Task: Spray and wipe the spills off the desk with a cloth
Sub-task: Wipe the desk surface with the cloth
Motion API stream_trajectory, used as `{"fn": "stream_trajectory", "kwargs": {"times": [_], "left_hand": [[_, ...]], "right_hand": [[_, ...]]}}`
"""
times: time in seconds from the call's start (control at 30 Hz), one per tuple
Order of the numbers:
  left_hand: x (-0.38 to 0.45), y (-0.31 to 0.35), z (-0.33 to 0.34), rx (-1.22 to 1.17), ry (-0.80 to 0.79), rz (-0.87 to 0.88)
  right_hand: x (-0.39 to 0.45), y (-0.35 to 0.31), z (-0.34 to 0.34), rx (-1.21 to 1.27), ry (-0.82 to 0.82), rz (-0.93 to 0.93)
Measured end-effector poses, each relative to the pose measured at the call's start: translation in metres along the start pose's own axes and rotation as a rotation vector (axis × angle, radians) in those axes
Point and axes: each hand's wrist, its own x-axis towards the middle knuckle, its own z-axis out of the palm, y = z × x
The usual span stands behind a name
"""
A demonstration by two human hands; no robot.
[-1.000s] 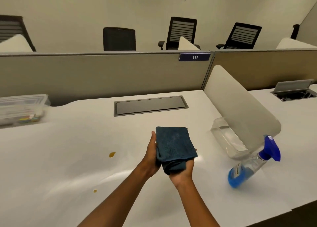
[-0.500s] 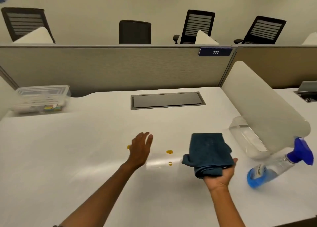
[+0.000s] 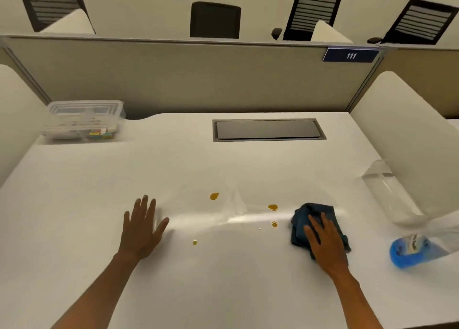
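Four spills [image 3: 214, 196] still unwiped: you've just split hands, right hand [image 3: 325, 241] now pressing cloth [image 3: 301, 223] flat on the surface [image 3: 74, 204] beside them, fingers spread, left hand [image 3: 141, 227] empty, open, bracing.

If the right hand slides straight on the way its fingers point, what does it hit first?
Probably nothing soon: the right hand, flat on the cloth, points up-left, passing just right of the nearest spill; beyond is bare desk.

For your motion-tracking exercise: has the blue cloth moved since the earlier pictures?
Yes. The blue cloth has come down from held in the air onto the desk, pressed flat under the right hand, just right of the amber spills.
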Motion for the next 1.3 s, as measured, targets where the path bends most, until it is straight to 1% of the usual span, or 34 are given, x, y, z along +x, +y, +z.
{"fn": "stream_trajectory", "kwargs": {"times": [0.03,0.13,0.2,0.23,0.3,0.37,0.43,0.5,0.63,0.7,0.8,0.97,1.1,1.2,1.3], "left_hand": [[0.000,-0.001,0.001,0.002,-0.004,0.004],[0.005,-0.002,0.005,-0.005,-0.027,0.022],[0.011,-0.005,0.008,-0.003,-0.025,0.039],[0.013,-0.007,0.009,0.005,-0.024,0.050],[0.015,-0.012,0.010,0.019,-0.019,0.064],[0.016,-0.022,0.014,0.031,-0.021,0.061],[0.014,-0.035,0.018,0.047,-0.034,0.051],[0.010,-0.047,0.023,0.065,-0.033,0.052],[0.010,-0.064,0.027,0.070,-0.007,0.056],[0.012,-0.069,0.030,0.066,0.012,0.050],[0.014,-0.072,0.036,0.060,0.025,0.041],[0.015,-0.076,0.039,0.017,0.034,0.039],[0.016,-0.076,0.039,-0.020,0.042,0.041],[0.016,-0.077,0.039,-0.036,0.060,0.034],[0.017,-0.076,0.040,-0.081,0.087,0.014]], "right_hand": [[-0.001,-0.001,0.007,-0.051,0.040,0.011],[0.001,-0.001,0.009,-0.069,0.168,0.047],[0.005,0.004,0.007,-0.167,0.240,0.047],[0.007,0.008,0.006,-0.240,0.243,0.048],[0.012,0.016,0.003,-0.363,0.175,0.074],[0.018,0.022,0.004,-0.411,0.104,0.080],[0.023,0.023,0.009,-0.427,0.081,0.034],[0.024,0.016,0.018,-0.427,0.095,0.004],[0.023,0.000,0.037,-0.372,0.212,-0.029],[0.026,-0.010,0.046,-0.351,0.242,-0.033],[0.035,-0.040,0.066,-0.364,0.233,-0.045],[0.063,-0.115,0.114,-0.415,0.174,-0.099],[0.068,-0.190,0.165,-0.436,0.074,-0.230],[0.048,-0.243,0.204,-0.405,-0.004,-0.364],[0.015,-0.281,0.239,-0.369,-0.087,-0.463]]}}
